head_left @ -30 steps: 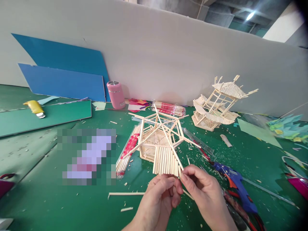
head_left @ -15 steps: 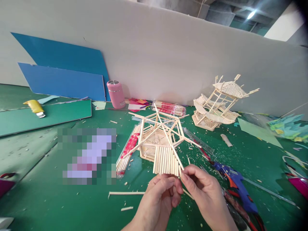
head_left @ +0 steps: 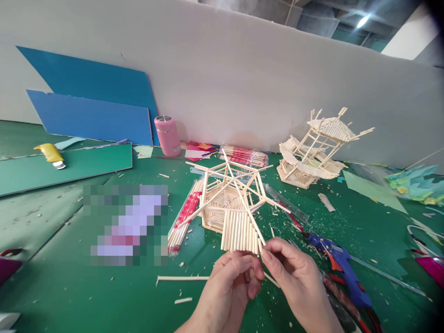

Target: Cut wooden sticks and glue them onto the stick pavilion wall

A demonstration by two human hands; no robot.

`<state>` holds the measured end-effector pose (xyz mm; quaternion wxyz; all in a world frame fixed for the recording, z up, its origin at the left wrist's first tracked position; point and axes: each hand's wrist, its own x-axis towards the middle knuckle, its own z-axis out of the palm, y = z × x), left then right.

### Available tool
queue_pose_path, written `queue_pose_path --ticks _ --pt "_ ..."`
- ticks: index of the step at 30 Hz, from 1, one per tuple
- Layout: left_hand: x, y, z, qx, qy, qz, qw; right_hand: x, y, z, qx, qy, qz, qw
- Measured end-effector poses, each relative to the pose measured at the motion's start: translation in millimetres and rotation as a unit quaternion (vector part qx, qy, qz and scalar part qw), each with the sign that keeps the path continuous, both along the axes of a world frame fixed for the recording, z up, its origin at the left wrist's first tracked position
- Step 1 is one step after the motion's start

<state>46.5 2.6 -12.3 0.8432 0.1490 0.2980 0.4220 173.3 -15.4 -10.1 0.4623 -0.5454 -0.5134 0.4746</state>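
Green cutting mat point(head_left: 69, 277) — stick scraps, 2 hands point(head_left: 263, 282), grey partition point(head_left: 243, 83) behind

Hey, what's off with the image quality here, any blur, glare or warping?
Head view: a pixelated block hides something on the green table; a ceiling light flares top right; the white wall bows from wide-angle distortion, corners darken. Both hands, left hand and right hand, and the stick model look sharp.
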Motion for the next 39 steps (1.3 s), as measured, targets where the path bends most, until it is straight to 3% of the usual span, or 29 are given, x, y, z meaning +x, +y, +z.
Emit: queue_pose_path --ticks 39 --pt "1.0 0.1 0.1 -0.029 -0.004 -0.001 1.000 -1.9 -2.2 1.8 0.002 -0.023 -0.008 1.000"
